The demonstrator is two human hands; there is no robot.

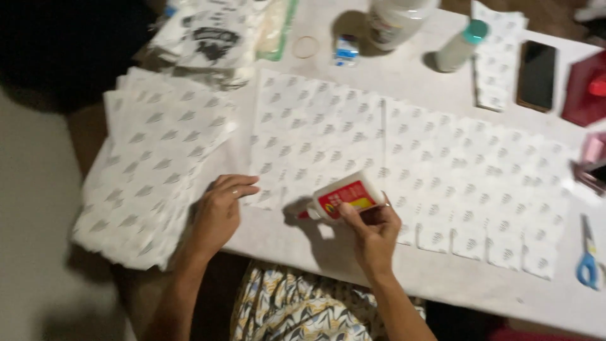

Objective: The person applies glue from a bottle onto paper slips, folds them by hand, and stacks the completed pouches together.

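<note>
My right hand point(374, 228) grips a white glue bottle point(343, 196) with a red label, tipped so its red nozzle points left and down at the near edge of the printed paper sheets point(404, 151). These white sheets with grey marks lie overlapped in rows across the white table point(404, 268). My left hand point(220, 207) rests flat, fingers together, on the left edge of the sheets beside a thick stack of the same paper point(151, 170).
Blue-handled scissors point(588, 265) lie at the right edge. A dark phone point(537, 76), a red box point(584, 88), a small teal-capped bottle point(462, 45), a large white jar point(394, 22), a rubber band point(306, 47) and printed bags point(211, 35) sit along the far side.
</note>
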